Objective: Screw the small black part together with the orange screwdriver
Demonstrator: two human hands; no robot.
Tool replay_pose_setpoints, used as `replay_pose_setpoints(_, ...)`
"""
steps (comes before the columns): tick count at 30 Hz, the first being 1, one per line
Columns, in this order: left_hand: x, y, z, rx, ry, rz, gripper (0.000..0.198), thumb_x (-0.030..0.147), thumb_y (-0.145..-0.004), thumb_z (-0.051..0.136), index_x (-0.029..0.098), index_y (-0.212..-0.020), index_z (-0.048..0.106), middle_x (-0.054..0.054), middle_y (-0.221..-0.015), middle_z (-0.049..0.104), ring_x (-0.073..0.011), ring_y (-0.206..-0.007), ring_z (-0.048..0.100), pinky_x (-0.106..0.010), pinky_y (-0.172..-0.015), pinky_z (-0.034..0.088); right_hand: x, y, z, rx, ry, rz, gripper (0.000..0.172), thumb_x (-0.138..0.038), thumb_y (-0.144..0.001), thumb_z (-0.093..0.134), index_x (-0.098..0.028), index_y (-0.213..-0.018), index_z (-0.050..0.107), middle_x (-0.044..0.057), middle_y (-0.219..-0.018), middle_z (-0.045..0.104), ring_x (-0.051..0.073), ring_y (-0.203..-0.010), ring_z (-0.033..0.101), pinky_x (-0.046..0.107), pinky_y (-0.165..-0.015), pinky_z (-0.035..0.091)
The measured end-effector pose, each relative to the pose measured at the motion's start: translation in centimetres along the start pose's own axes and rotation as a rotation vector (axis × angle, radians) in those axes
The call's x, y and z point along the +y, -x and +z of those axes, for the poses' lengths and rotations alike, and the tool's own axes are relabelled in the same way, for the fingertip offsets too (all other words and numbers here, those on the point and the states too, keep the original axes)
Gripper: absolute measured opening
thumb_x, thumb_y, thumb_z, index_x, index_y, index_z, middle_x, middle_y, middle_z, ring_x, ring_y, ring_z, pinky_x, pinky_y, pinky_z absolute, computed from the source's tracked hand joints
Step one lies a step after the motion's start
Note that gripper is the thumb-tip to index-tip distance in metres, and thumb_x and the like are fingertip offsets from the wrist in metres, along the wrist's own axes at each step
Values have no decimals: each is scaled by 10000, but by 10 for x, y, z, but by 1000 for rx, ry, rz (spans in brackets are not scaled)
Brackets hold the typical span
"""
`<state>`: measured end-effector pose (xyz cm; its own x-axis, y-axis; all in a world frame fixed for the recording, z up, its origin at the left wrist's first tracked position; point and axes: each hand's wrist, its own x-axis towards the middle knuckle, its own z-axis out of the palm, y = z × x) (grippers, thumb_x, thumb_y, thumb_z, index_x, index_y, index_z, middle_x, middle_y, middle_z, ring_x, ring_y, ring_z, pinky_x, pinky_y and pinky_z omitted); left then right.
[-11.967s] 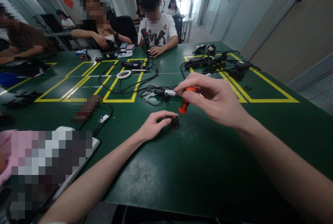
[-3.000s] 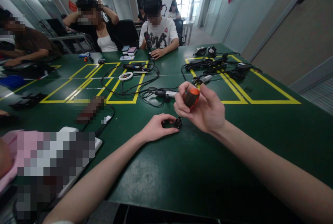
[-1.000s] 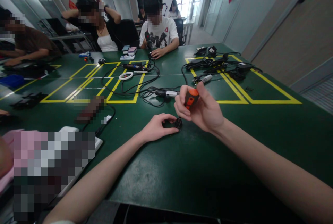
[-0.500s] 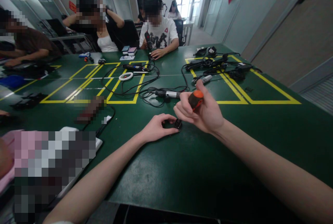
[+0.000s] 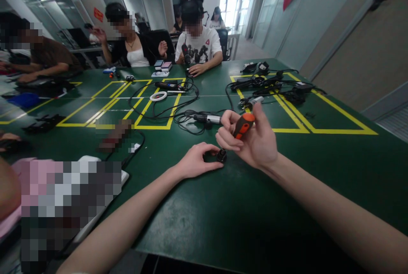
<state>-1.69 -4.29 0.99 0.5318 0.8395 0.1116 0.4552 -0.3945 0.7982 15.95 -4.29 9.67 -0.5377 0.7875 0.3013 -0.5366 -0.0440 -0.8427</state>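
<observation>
My left hand (image 5: 198, 162) rests on the green table, thumb and fingers curved around a small black round part (image 5: 222, 156). That part sits on the tabletop with a hollow-looking top; its exact kind is too small to make out. Above it and to the right, my right hand (image 5: 263, 144) has its fingers curled around the orange and dark grey handle of a screwdriver (image 5: 244, 125). The handle leans, its orange end up near my thumb. I cannot see the screwdriver's shaft and tip clearly.
Beyond my hands lies a silver-and-black cylindrical tool (image 5: 208, 119) with a coiled cable. Black cables and adapters (image 5: 270, 83) cover the back right. A white ring (image 5: 158, 96) lies on the yellow-taped area (image 5: 153, 127). Across the table sits a co-worker (image 5: 199, 49).
My right thumb has lifted off the screwdriver's end, and the handle has turned so more of its side shows. The left hand still encloses the black part. One co-worker's arms have come down.
</observation>
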Motion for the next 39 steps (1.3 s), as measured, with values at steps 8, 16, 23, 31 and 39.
replay_pose_setpoints(8,-2,-1,1,0,22,20,412,337,-819,826,177,-1175,697,-63,-1101,743,-197,-1001,662,-334,-947,498,-3,0,-2,25,73,16,695,-712,-977,506,-206,-503,459,-51,-418,315,91,-379,270,262,-423,237)
replay_pose_setpoints(16,-8,-2,2,-14,-9,38,382,364,-849,806,186,-1170,700,-72,-1136,735,-209,-1052,645,-341,-985,484,0,-2,-4,111,-19,-88,618,-832,-805,648,-226,-758,536,-77,-535,454,62,-376,249,231,-403,188)
replay_pose_setpoints(23,-6,-1,2,-15,-31,23,399,364,-845,807,169,-1174,694,-81,-1129,734,-213,-1044,641,-348,-987,481,-3,-1,-3,33,-7,-15,668,-782,-928,528,-200,-600,505,-87,-447,282,61,-368,195,231,-397,149)
replay_pose_setpoints(31,-5,-1,1,-26,-9,22,422,367,-851,792,159,-1206,698,-89,-1157,733,-217,-1050,644,-347,-991,480,-2,2,4,60,57,-58,530,-702,-885,669,-223,-706,531,-80,-491,364,84,-405,263,250,-438,238)
replay_pose_setpoints(39,-4,-1,0,-44,-15,26,432,374,-860,780,181,-1238,697,-87,-1183,727,-218,-1064,632,-339,-981,480,-3,3,3,23,54,-27,564,-758,-872,627,-220,-721,546,-94,-472,297,82,-409,213,253,-440,206)
